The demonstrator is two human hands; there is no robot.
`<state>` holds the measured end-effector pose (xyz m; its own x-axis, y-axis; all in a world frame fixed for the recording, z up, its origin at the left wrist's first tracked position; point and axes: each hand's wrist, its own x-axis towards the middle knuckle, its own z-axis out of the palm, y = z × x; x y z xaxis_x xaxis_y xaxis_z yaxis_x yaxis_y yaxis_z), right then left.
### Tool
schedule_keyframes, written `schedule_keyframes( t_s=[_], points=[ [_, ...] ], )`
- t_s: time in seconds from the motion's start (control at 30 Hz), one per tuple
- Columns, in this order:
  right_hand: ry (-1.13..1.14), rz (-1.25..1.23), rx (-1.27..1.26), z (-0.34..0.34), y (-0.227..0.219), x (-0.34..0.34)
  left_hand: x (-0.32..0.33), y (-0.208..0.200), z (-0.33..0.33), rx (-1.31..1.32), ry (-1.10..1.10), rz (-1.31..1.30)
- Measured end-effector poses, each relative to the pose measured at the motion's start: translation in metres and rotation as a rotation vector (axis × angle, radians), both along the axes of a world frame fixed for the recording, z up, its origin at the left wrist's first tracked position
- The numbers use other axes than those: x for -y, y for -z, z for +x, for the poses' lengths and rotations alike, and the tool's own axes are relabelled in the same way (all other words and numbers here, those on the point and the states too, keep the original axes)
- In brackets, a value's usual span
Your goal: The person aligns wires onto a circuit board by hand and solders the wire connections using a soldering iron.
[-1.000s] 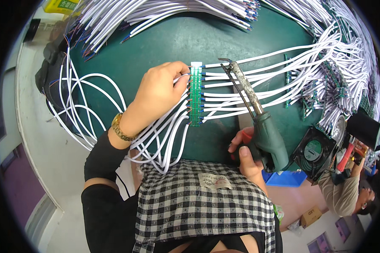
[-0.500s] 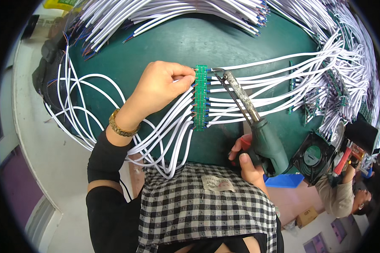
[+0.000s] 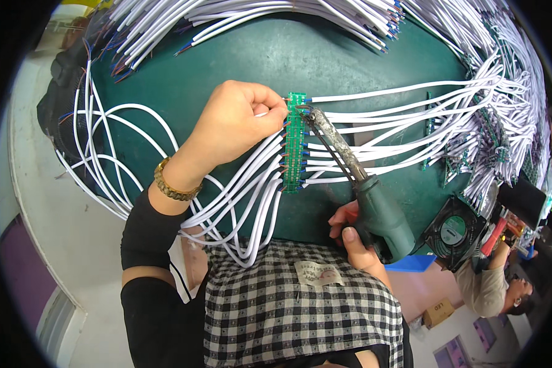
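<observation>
Green counter [image 3: 251, 67] strewn with white wires, soldering under way at a narrow board.

Nearest, a checked apron [image 3: 288, 313] covers the lap; just above it the right hand [image 3: 356, 236] is closed around the green handle of a soldering iron [image 3: 349, 165], angled so its tip meets the top end of the board [image 3: 295, 144]. The left hand [image 3: 236, 122] is pinched shut on a wire [image 3: 265, 113] at that same end, seemingly steadying it for the joint. Soldered wires fan out both sides of the board. Farther right sit a small fan [image 3: 454, 230] and more strips [image 3: 497, 147]; loose bundles [image 3: 257, 15] line the far edge.
</observation>
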<state>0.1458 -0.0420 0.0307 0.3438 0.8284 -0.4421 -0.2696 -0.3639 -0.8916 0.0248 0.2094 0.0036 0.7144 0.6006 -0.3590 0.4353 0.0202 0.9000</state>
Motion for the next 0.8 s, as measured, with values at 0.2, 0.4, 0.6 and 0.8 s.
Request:
schedule_keyframes(
  t_s=[0.2,0.4,0.6,0.8],
  points=[
    [-0.12,-0.045,0.292,0.0019,0.0002,-0.0029,-0.0032,0.001,-0.0005,0.036,0.005,-0.192],
    [-0.124,-0.043,0.343,0.0006,0.0004,-0.0024,-0.005,-0.0031,0.0011,0.017,0.0,-0.21],
    [-0.114,-0.011,0.358,-0.0005,-0.0009,-0.0027,-0.0031,-0.0057,0.0025,-0.02,-0.005,-0.16],
    [-0.119,-0.024,0.339,-0.0024,-0.0013,-0.0032,-0.0018,-0.0037,0.0022,-0.002,-0.012,-0.124]
  ],
)
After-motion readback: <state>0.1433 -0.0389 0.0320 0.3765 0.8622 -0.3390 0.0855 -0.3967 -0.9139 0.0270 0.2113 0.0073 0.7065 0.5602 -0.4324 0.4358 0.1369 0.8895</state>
